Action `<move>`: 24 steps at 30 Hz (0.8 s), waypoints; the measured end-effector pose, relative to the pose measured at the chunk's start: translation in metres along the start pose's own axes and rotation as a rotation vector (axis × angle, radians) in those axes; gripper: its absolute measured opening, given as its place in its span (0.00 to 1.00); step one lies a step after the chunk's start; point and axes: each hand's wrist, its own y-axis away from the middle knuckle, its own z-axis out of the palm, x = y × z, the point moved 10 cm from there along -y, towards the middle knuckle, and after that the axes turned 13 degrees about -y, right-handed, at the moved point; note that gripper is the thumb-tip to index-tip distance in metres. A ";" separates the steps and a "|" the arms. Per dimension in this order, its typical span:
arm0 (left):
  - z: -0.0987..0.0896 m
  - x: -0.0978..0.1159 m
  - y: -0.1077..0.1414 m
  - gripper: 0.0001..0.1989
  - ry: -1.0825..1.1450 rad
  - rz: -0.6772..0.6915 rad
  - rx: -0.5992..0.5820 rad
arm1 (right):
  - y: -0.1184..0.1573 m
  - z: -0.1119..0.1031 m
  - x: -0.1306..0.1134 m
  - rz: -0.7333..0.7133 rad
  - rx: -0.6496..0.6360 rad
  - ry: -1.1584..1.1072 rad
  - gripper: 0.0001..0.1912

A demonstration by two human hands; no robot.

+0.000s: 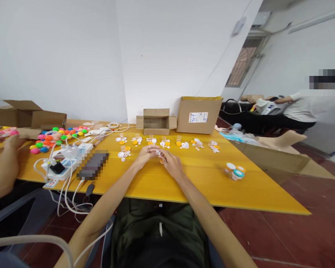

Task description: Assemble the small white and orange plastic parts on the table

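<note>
I pinch one white piece (158, 153) between the fingertips of my left hand (145, 155) and right hand (171, 163), over the table (203, 182). Beyond are seven heaps (184, 145) in a row; three jars (237, 175) stand right.

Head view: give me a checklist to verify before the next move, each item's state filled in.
1. White part between the left hand and right hand: ok, at their fingertips.
2. Firm grip on it: cannot tell, too small here.
3. Yellow piece fully visible: not ok, the right hand partly hides it.
4. Lidded jars apart from both hands: ok, off to the right.
5. Co-worker's hand apart from both hands: ok, at the far left.
</note>
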 end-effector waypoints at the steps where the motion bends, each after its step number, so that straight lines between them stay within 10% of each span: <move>1: 0.000 0.000 0.000 0.16 0.001 -0.001 0.000 | 0.000 0.000 0.000 0.000 -0.001 0.001 0.17; 24: 0.001 0.001 0.001 0.20 -0.006 -0.005 0.003 | -0.001 0.002 -0.001 0.050 -0.040 0.008 0.16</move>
